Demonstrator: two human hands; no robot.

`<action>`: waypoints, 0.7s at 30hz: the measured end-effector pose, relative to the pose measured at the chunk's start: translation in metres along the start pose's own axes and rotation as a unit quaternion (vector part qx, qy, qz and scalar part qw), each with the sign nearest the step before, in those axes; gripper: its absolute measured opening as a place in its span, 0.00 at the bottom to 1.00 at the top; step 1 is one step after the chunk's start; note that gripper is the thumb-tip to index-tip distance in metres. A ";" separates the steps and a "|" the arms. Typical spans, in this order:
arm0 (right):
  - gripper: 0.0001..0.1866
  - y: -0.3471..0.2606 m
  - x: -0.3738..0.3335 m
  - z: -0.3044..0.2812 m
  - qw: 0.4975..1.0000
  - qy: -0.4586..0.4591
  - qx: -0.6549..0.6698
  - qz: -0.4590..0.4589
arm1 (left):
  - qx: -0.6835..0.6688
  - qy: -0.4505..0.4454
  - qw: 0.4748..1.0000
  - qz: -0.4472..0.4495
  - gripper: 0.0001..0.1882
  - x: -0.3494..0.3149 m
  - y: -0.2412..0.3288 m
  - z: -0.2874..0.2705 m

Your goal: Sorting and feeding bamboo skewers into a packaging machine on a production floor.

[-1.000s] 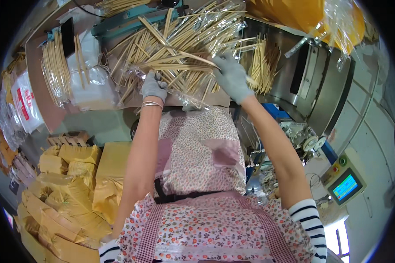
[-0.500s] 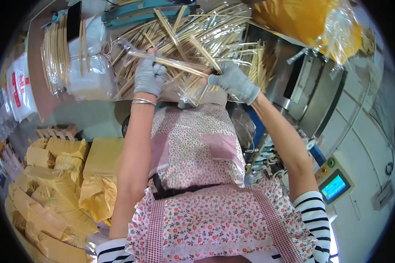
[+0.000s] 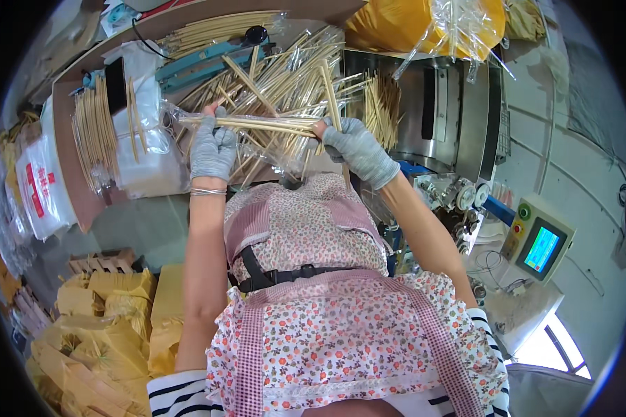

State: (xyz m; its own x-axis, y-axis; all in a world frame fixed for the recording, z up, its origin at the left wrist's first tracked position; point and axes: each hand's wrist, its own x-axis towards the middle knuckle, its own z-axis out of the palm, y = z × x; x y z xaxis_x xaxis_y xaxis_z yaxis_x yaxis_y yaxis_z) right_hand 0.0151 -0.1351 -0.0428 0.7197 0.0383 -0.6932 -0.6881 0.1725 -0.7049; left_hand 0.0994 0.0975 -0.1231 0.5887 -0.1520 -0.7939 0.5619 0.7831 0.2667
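Note:
My left hand point(image 3: 213, 151), in a grey fingerless-tip glove, is closed round one end of a few thin wooden chopsticks point(image 3: 270, 125). A clear plastic sleeve point(image 3: 181, 117) wraps that end and sticks out past the fingers. My right hand point(image 3: 360, 153), gloved alike, pinches the other end of these chopsticks. Another pair of chopsticks point(image 3: 329, 90) rises from the right hand, pointing away from me. Both hands are above a heap of chopsticks point(image 3: 295, 73), many in clear wrapping, lying in a shallow box.
Left of the heap are plastic bags point(image 3: 156, 163), loose sticks point(image 3: 94, 135) and a dark phone point(image 3: 116, 85). A blue tool-like bar point(image 3: 198, 66) lies behind. A metal machine point(image 3: 459, 115) and a control screen point(image 3: 542, 244) stand right. Yellow packages point(image 3: 128, 292) are piled lower left.
The view has shifted, and both hands appear farther left. The chopsticks between them lie more level, and the pair in my right hand stands more upright. Both hands keep their hold.

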 end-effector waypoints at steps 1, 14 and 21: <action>0.13 0.001 -0.001 0.001 1.000 0.000 -0.001 -0.002 | 0.017 -0.002 1.000 0.005 0.08 -0.001 0.000 0.000; 0.15 0.061 0.031 0.010 0.996 -0.025 -0.049 0.076 | 0.109 -0.101 0.983 -0.112 0.15 -0.043 0.094 -0.075; 0.24 0.084 0.102 0.102 0.977 -0.104 0.104 0.153 | 0.323 -0.065 0.944 -0.036 0.27 -0.127 0.111 -0.034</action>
State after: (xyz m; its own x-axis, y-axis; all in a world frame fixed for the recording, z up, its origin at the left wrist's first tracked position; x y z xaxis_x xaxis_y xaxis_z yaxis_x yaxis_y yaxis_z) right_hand 0.0400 -0.0167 -0.1575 0.5017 0.3153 -0.8055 -0.8558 0.3169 -0.4090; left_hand 0.0670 0.2239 -0.0117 0.5783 -0.2968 -0.7599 0.8153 0.2441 0.5251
